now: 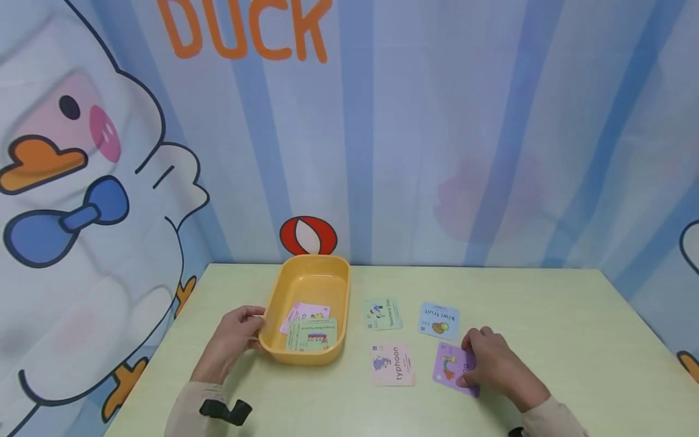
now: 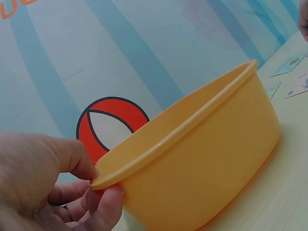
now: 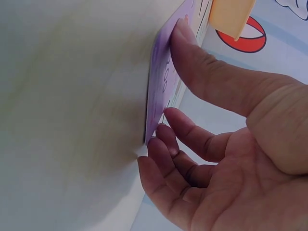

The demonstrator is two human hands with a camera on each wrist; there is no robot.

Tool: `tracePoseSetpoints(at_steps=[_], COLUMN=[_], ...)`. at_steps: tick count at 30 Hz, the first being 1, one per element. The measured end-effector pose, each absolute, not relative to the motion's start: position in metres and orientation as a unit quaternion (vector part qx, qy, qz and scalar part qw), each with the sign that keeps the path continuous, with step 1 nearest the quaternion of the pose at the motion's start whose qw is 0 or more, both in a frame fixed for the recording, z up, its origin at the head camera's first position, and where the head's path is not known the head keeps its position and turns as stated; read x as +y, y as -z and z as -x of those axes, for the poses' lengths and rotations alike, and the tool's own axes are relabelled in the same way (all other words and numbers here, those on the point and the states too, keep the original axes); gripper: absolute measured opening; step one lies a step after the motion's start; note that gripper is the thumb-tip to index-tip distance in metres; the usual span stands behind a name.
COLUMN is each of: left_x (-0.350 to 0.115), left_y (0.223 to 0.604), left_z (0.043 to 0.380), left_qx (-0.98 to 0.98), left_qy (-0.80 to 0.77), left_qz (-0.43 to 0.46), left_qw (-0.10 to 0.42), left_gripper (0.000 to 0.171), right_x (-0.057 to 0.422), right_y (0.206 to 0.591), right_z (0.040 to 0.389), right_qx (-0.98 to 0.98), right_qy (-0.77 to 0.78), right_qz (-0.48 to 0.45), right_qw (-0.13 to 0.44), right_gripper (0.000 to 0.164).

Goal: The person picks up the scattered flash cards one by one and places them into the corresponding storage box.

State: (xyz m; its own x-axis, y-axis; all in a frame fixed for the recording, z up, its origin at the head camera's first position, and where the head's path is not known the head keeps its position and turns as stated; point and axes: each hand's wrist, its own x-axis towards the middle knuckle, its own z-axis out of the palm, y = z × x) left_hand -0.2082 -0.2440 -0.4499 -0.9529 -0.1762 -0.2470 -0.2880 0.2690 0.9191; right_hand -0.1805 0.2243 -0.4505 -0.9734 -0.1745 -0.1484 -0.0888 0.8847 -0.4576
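Note:
My left hand (image 1: 233, 340) pinches the left rim of a yellow plastic basin (image 1: 266, 331); the left wrist view shows the thumb above the rim and fingers below it. Inside the basin lie pink cards (image 1: 306, 311) and green cards (image 1: 311, 335), partly overlapping. My right hand (image 1: 494, 364) grips a purple picture card (image 1: 449, 367) by its right side, with the thumb on one edge and fingers at another. In the right wrist view the fingertips touch the card's edge close to the table. Part of the card's word is hidden by the hand.
Between basin and right hand lie a green "Teachers' Day" card (image 1: 382, 314), a blue "kiwi fruit" card (image 1: 439, 321) and a pink "typhoon" card (image 1: 392, 365). The pale table (image 1: 568, 328) ends at a duck-printed curtain (image 1: 404, 133) at the back and sides.

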Motion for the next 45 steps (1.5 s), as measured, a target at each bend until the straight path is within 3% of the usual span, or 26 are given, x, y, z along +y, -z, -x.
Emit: tracePoseSetpoints(at_steps=[34, 45], left_x=[-0.249, -0.246], left_y=[0.453, 0.452], left_z=[0.206, 0.209], left_qx=[0.791, 0.792], left_qy=[-0.593, -0.593], left_qz=[0.143, 0.137], left_qw=[0.048, 0.047], left_gripper=[0.037, 0.037], right_x=[0.226, 0.244], right_y=[0.453, 0.437], right_z=[0.179, 0.193], right_qx=[0.959, 0.913], right_qy=[0.259, 0.364], right_qz=[0.082, 0.100], right_qw=[0.085, 0.154], right_gripper=[0.059, 0.027])
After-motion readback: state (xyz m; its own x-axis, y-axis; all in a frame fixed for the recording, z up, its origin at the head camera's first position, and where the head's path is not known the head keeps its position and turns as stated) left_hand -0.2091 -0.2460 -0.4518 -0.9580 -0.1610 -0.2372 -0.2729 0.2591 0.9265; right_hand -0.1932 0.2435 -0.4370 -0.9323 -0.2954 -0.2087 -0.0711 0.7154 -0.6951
